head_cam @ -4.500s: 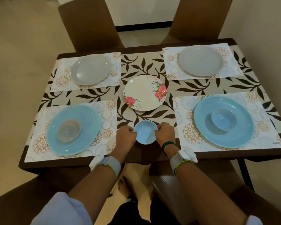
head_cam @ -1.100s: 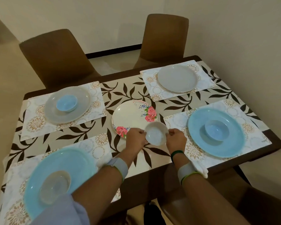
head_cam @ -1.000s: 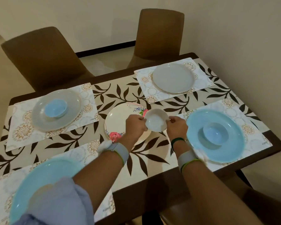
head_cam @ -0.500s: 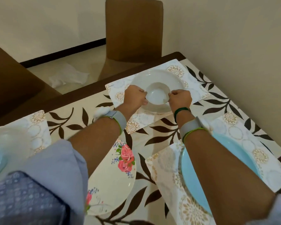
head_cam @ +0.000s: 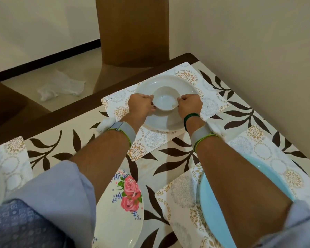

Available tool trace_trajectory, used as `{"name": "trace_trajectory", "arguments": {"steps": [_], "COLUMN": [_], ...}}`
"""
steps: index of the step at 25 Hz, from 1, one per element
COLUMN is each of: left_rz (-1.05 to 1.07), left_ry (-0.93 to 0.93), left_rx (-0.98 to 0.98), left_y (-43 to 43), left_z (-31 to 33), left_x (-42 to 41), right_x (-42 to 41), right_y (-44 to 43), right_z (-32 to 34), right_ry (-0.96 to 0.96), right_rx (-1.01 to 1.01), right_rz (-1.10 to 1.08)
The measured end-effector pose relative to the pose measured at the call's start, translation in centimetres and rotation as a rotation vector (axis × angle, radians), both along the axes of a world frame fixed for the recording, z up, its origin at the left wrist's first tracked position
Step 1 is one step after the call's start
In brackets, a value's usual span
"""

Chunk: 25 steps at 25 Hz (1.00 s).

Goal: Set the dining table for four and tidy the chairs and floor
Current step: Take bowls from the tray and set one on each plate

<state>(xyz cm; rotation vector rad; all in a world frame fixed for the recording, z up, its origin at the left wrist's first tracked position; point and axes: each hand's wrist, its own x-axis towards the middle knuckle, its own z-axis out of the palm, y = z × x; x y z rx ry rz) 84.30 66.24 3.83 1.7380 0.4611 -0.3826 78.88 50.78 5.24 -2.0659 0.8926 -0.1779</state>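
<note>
A small grey-white bowl [head_cam: 166, 101] rests at the centre of the grey plate [head_cam: 164, 122] on the far right placemat [head_cam: 150, 142]. My left hand [head_cam: 141, 104] grips the bowl's left rim and my right hand [head_cam: 190, 105] grips its right rim. Under my left forearm lies a rose-patterned plate [head_cam: 120, 208]. A light blue plate [head_cam: 211, 212] on the near right placemat is partly hidden by my right forearm.
A brown chair [head_cam: 132, 31] stands behind the far right place. A crumpled white cloth or paper [head_cam: 61, 86] lies on the floor beyond the table's far edge [head_cam: 64, 111]. A wall runs close along the table's right side. Another placemat [head_cam: 9, 161] shows at left.
Both hands carried the bowl from above the rose plate to the far right plate and lowered it onto the plate's centre. My view moved forward over the table.
</note>
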Motion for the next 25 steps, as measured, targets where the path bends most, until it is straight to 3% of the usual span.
{"name": "trace_trajectory", "arguments": {"steps": [2,5,10,15,25], "left_rz": [0.01,-0.162,-0.43,-0.508,-0.492], "left_ry": [-0.084,-0.298,-0.394,-0.454,-0.553], "left_rx": [0.084,0.387,0.663,0.847,1.052], "left_y": [0.9,3.8,9.1,14.4,24.4], "left_z": [0.7,2.3,5.9,11.7,25.3], "left_x": [-1.4,-5.2,-12.2,-20.8,-45.2], "right_x": [-0.5,-3.3,-11.0,-18.8,-38.0], "right_y": [0.2,1.6,5.1,9.6,22.0], "right_z": [0.4,1.6,3.8,9.1,24.2], "right_ry": [-0.004,0.014,0.019,-0.015,-0.005], "right_rx": [-0.007,-0.072,-0.397,-0.637,-0.773], "right_rz": [-0.021,0.017,0.264,0.512,0.7]}}
